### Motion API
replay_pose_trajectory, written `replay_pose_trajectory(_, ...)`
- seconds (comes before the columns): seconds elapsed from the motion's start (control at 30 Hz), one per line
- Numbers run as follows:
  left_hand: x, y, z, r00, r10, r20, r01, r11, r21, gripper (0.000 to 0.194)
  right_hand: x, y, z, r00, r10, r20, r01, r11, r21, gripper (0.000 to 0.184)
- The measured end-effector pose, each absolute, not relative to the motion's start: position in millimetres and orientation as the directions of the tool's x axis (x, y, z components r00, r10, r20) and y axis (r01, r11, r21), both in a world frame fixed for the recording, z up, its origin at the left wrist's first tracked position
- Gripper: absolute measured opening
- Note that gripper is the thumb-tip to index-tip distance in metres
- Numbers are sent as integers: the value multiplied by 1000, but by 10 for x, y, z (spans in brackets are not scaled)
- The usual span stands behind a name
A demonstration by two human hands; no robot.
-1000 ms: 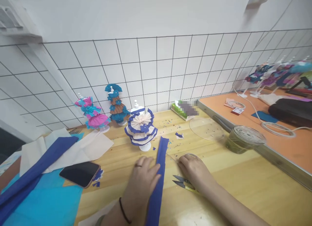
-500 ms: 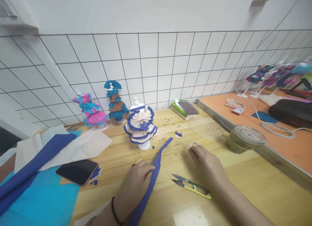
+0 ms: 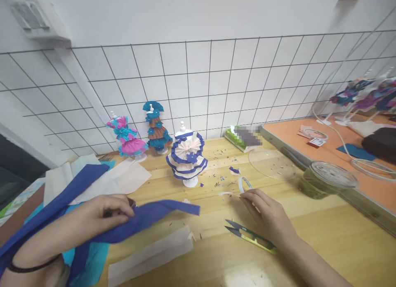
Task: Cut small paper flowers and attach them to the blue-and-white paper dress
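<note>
My left hand (image 3: 108, 210) is closed around a dark blue crepe paper strip (image 3: 161, 214), whose free end points right above the table. The phone from before is mostly hidden behind this hand. On the right, my right hand (image 3: 267, 212) pinches a thin pale strip of tape (image 3: 228, 194); a roll of white tape (image 3: 244, 183) stands on edge at its fingertips. Just below that hand lie yellow-handled thread snips (image 3: 250, 238), blades apart. Behind the hands is a small dress form (image 3: 187, 157) in a cream and blue ruffled paper dress.
Two more dressed forms, a pink one (image 3: 131, 142) and a brown and teal one (image 3: 157, 130), stand near the wall. Crepe sheets (image 3: 133, 175) lie left, a pale strip (image 3: 151, 256) in front. A round clear container (image 3: 328, 179) and its lid (image 3: 272, 165) sit right.
My left hand has moved left and lifted the blue strip off the table, uncovering the pale strip. The tape roll now stands on edge, and the pale tape end shows more clearly.
</note>
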State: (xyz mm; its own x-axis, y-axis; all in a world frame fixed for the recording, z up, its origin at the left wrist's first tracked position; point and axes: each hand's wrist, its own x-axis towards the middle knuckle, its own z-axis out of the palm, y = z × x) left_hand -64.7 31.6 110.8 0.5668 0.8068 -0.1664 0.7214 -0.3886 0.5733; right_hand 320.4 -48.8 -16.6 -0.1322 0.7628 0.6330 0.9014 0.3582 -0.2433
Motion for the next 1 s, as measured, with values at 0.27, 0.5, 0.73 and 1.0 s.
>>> replay_pose_trajectory(0.27,-817,693,726,82,992,-99,719,10,694,25,3128,-507,-233,-209,772,600,886,409,-218,14)
replay_pose_trajectory(0.5,-572,855,409,-41,997,-72,550,83,831,22,3063,-518,-244,-256,783,567,873,439,-212,16)
replay_pose_trajectory(0.73,-889,901,472,-289,954,-78,317,173,932,28,3023,-513,-251,-291,773,564,861,468,-198,18)
replay_pose_trajectory(1.0,-348,749,493,-100,995,1,127,12,992,46,3046,-570,-287,-363,688,629,865,500,-47,19)
